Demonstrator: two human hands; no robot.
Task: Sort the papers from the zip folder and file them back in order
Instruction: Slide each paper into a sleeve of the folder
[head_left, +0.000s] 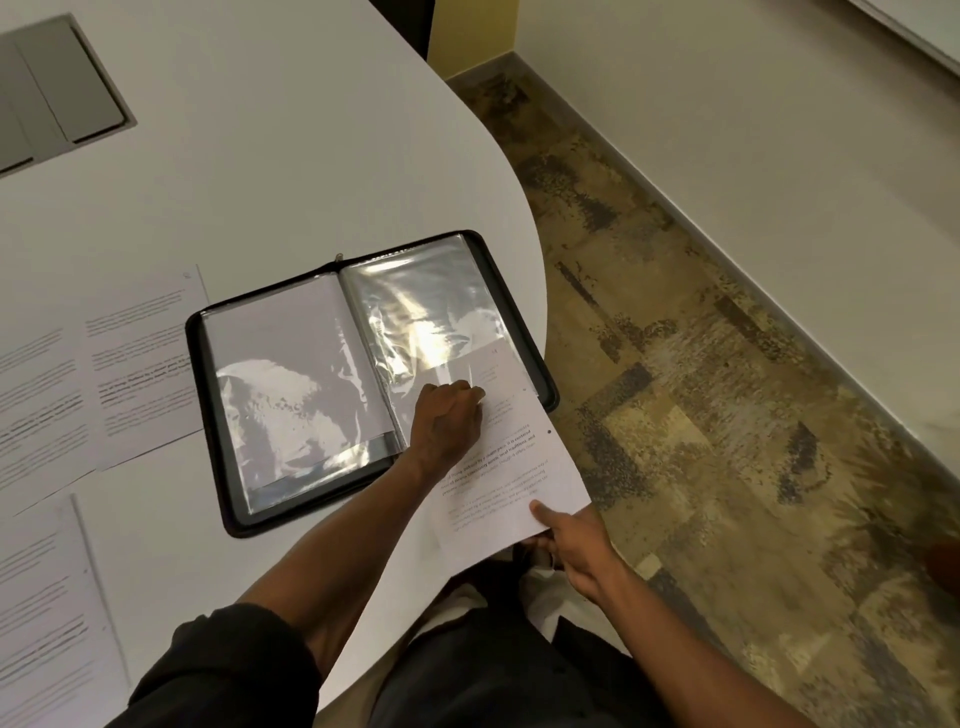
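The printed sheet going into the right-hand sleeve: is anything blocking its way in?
Nothing visible blocks it. The printed sheet is already partly inside the clear sleeve of the zip folder. The left hand holds the sleeve's edge; the right hand pinches the sheet's near corner.

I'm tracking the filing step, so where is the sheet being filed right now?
In the head view, lower right: the sheet is half inside the right-hand sleeve of the open zip folder, its near end overhanging the table edge.

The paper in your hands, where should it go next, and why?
Probably push the paper further into the clear sleeve on the folder's right side. Only its top is inside; the left hand holds the sleeve's edge and the right hand pinches the paper's bottom corner.
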